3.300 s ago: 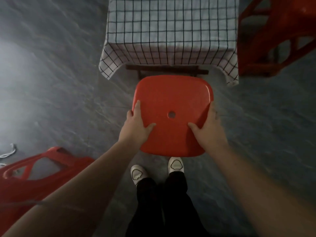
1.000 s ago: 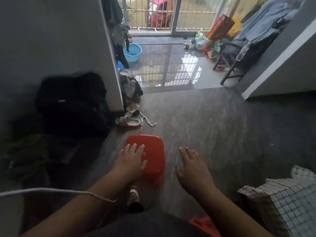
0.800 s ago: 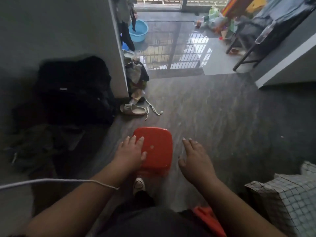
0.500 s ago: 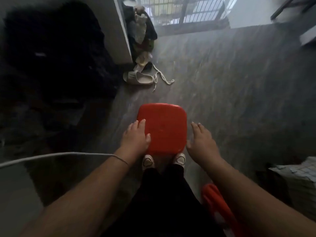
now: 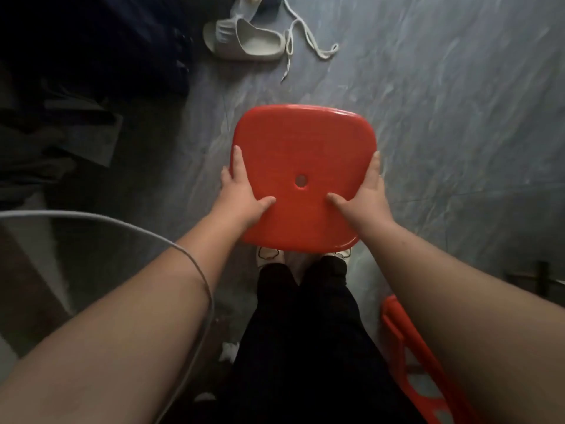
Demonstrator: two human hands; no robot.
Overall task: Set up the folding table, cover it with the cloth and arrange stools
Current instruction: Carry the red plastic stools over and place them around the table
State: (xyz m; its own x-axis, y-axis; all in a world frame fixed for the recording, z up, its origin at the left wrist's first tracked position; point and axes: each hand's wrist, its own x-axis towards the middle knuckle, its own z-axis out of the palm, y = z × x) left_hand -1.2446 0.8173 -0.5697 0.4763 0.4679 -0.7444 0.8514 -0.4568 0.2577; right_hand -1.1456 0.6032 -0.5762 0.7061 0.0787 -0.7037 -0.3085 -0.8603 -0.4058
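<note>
Square red plastic stool with a centre hole [image 5: 302, 148], gripped at its side rims by left hand [image 5: 241, 194] and right hand [image 5: 363, 197], thumbs pressed on the seat. Held straight ahead above the shoes, over grey marbled floor [image 5: 443, 117]; equally near both hands, seat near-square. Second red plastic stool [image 5: 409, 347] lying low right.

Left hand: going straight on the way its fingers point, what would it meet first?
Beyond the left hand, gripping the red stool at its side, the way looks free. Its line heads toward the grey slipper on the floor, probably passing above it.
</note>
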